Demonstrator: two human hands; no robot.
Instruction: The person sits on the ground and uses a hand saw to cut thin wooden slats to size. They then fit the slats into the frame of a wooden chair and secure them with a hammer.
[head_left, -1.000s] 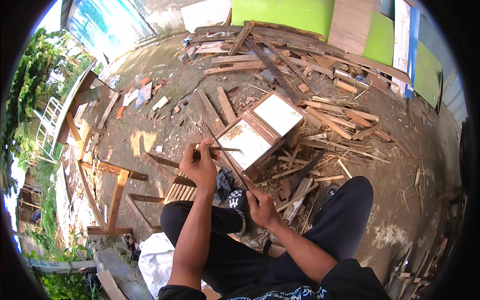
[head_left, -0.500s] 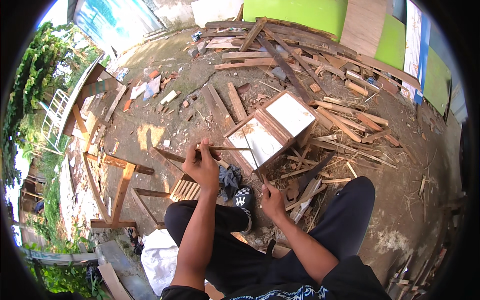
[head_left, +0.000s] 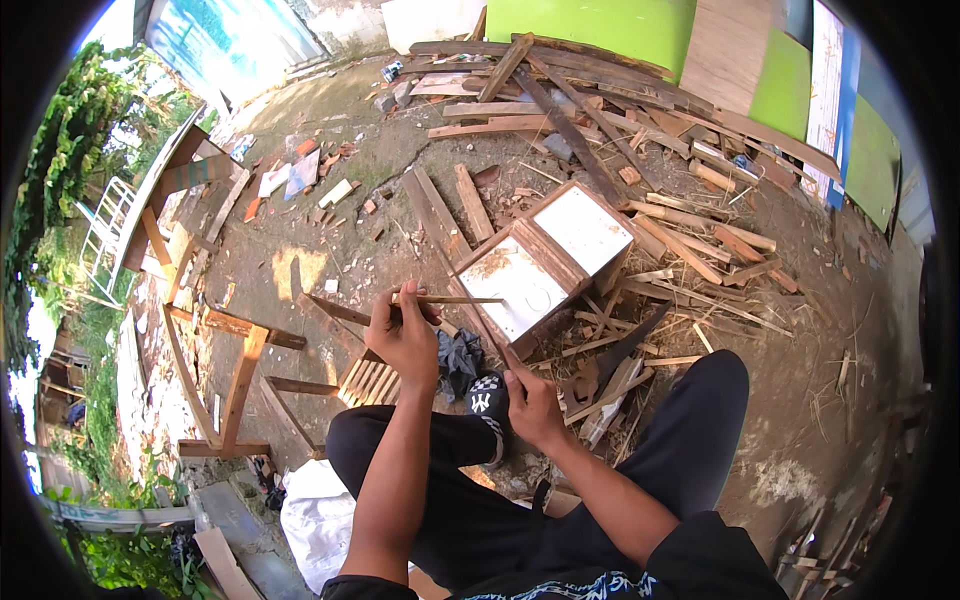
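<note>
Near the white-topped box (head_left: 548,262), a grip that asks for care

From where I stand, the left hand (head_left: 402,322) pinches a thin stick (head_left: 452,299) near one end, and the right hand (head_left: 535,408) is closed around a long, narrow tool (head_left: 486,325). To my eye, both cross against the box; whether they touch, I cannot tell. If the tool is sharp and slips along the stick, it could cut the left hand. Because only one end seems held, the stick may also twist.
</note>
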